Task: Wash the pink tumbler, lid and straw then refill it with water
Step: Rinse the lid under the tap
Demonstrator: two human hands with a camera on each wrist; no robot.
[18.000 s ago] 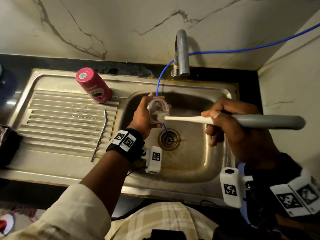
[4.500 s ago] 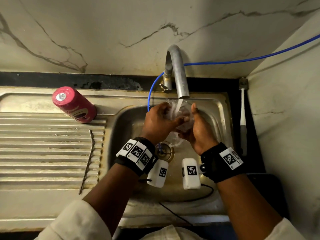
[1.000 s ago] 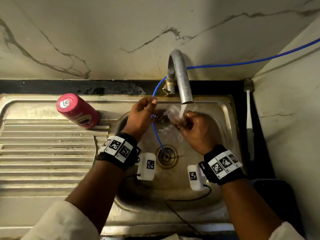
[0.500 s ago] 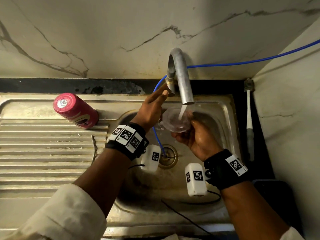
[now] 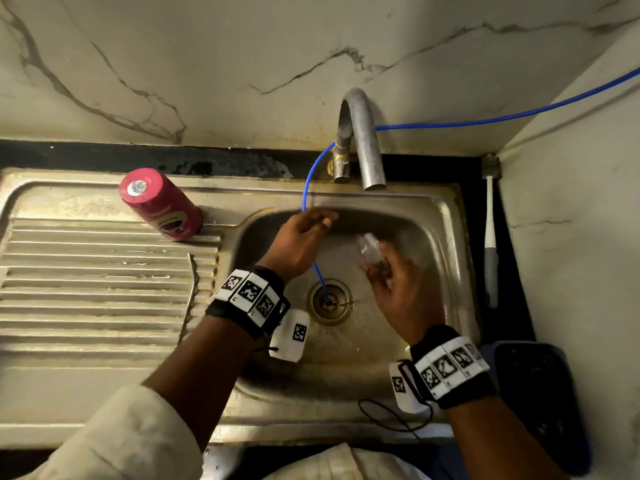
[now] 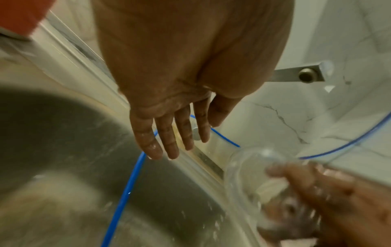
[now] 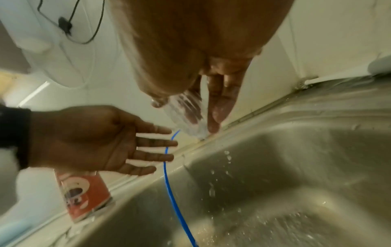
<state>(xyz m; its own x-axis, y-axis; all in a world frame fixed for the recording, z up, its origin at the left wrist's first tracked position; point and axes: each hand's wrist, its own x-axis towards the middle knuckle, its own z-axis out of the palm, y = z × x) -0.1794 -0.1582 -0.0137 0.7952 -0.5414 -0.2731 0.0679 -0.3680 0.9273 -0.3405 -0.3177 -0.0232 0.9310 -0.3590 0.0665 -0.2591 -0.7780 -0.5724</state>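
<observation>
Right hand grips the clear lid over the basin, left hand spread and empty beside it; pink tumbler and straw, left of both hands, apparently await refilling.

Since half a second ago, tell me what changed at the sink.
The water from the tap has stopped. The left hand came off the tap handle and hangs open over the basin. The right hand, gripping the clear lid, tipped it on edge. The pink tumbler, the metal straw and the brush stayed put.
</observation>
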